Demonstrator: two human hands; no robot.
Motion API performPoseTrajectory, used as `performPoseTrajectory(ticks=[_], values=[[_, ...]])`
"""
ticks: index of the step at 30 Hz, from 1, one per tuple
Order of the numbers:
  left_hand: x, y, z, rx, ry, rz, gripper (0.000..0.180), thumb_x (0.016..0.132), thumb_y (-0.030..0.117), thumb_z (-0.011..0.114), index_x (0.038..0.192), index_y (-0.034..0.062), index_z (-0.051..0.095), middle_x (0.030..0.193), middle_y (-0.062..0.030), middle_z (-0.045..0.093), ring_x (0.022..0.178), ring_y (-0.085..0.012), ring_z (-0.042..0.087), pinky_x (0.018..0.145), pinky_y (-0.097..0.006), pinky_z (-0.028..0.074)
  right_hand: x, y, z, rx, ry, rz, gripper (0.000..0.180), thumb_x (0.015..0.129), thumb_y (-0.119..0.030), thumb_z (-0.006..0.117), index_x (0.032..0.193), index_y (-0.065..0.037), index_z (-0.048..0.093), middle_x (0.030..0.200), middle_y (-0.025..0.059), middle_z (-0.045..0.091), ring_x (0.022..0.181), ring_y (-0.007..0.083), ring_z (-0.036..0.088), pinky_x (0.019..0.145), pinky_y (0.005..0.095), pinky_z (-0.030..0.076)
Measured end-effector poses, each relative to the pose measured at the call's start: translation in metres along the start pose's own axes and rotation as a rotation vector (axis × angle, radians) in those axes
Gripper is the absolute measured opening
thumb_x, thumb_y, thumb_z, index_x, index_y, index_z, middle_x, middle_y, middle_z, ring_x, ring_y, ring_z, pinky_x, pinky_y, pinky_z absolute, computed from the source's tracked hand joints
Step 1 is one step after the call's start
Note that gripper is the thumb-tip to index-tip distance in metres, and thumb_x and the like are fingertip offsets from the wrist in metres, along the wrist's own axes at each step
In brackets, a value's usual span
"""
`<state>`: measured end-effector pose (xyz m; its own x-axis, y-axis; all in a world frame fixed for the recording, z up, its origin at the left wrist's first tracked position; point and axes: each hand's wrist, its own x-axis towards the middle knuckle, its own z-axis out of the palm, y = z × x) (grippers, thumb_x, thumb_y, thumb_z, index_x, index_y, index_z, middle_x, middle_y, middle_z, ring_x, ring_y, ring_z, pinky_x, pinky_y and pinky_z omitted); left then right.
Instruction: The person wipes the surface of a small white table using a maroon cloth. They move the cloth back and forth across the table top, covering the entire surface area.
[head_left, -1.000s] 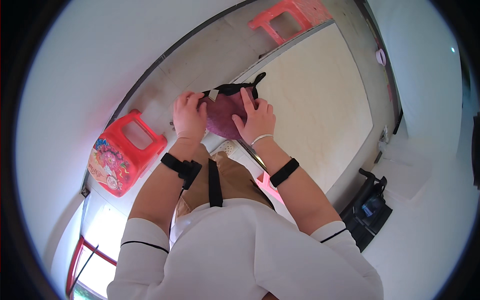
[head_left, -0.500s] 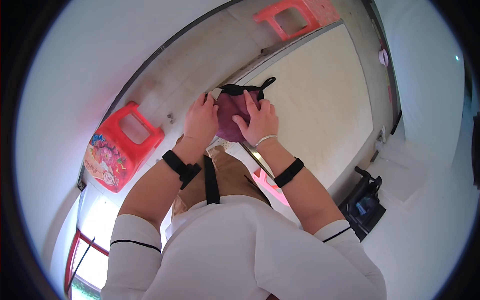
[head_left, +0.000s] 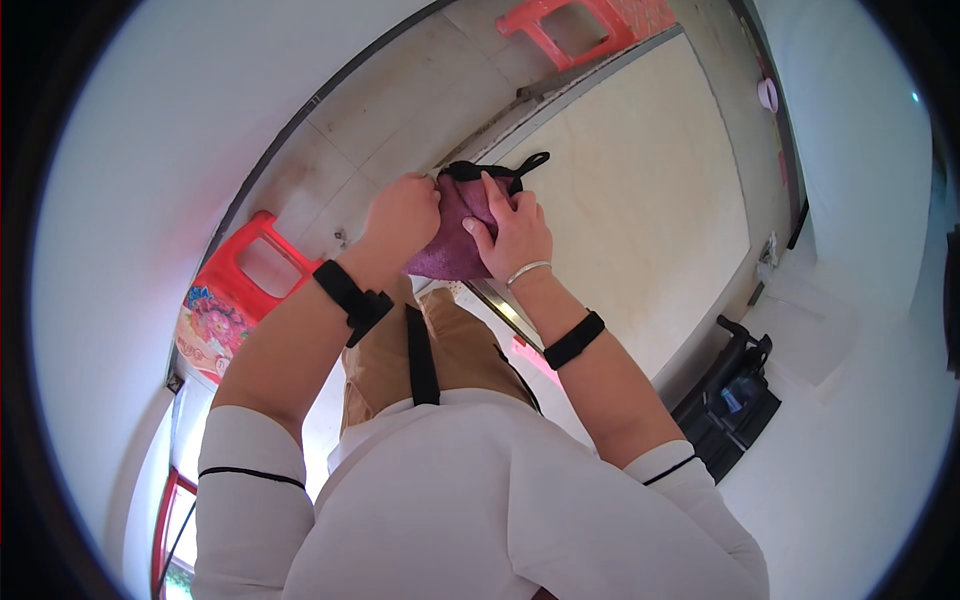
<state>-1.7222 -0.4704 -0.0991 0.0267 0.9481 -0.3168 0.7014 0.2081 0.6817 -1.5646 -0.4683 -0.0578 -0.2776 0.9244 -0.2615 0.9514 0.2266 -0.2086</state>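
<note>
Maroon pouch (head_left: 458, 240) sits between my two grips, at the left near edge of the pale worktop (head_left: 640, 190); from my end I cannot tell whether it rests there or is held clear. Right grip (head_left: 520, 235) has the pouch by its right side: thumb on the near face, index finger stretched toward the black trim (head_left: 464, 170) at the far edge, folded cloth between the two. Left grip (head_left: 403, 215) is narrow, fingers curled in at the pouch's far left corner, touching; fingertips hidden, so I cannot tell if they pinch the cloth. Pouch body spreads nearward from both grips. Black loop (head_left: 537, 163) sticks out to the far right, just beyond my right index finger. Pale bracelet (head_left: 528, 271) on the right wrist. Red printed stool (head_left: 240, 285) on the left, well apart; second red stool (head_left: 650, 14) beyond the worktop's far end.
</note>
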Motion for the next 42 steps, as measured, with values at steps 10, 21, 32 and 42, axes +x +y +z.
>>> performPoseTrajectory(ticks=[10,21,32,42], values=[[0.073,0.001,-0.001,0.006,-0.230,0.068,0.028,0.078,0.023,0.044,0.083,0.0035,0.063,0.087,-0.0190,0.059,0.084,-0.0362,0.056,0.074,-0.043,0.045,0.032,0.002,-0.004,-0.017,-0.002,0.197,0.058,0.077,-0.041,0.054,0.129,-0.027,0.034,0.097,0.0122,0.044,0.089,0.0290,0.049,0.072,0.0386,0.046],[0.071,0.013,-0.008,-0.271,-0.116,0.306,0.039,0.080,0.025,0.054,0.114,0.0059,0.051,0.104,-0.0179,0.056,0.096,-0.0317,0.053,0.083,-0.036,0.042,0.053,0.030,-0.037,-0.071,-0.116,0.480,0.069,0.079,-0.040,0.053,0.135,-0.032,0.015,0.115,0.0221,0.040,0.103,0.0343,0.047,0.087,0.0388,0.040],[0.044,-0.004,-0.020,-0.039,-0.193,0.308,0.037,0.078,0.024,0.056,0.111,0.0069,0.054,0.095,-0.0174,0.057,0.090,-0.0334,0.053,0.077,-0.038,0.042,0.036,0.013,-0.041,-0.098,-0.215,0.367,0.065,0.080,-0.040,0.051,0.135,-0.030,0.018,0.116,0.0167,0.040,0.103,0.0301,0.048,0.084,0.0375,0.043],[0.011,-0.008,-0.026,-0.004,-0.086,0.376,0.037,0.077,0.018,0.057,0.112,0.0074,0.053,0.093,-0.0144,0.056,0.088,-0.0323,0.052,0.076,-0.037,0.042,0.011,0.000,-0.039,-0.088,-0.188,0.291,0.065,0.080,-0.040,0.050,0.135,-0.027,0.019,0.110,0.0175,0.041,0.098,0.0312,0.049,0.081,0.0373,0.044]])
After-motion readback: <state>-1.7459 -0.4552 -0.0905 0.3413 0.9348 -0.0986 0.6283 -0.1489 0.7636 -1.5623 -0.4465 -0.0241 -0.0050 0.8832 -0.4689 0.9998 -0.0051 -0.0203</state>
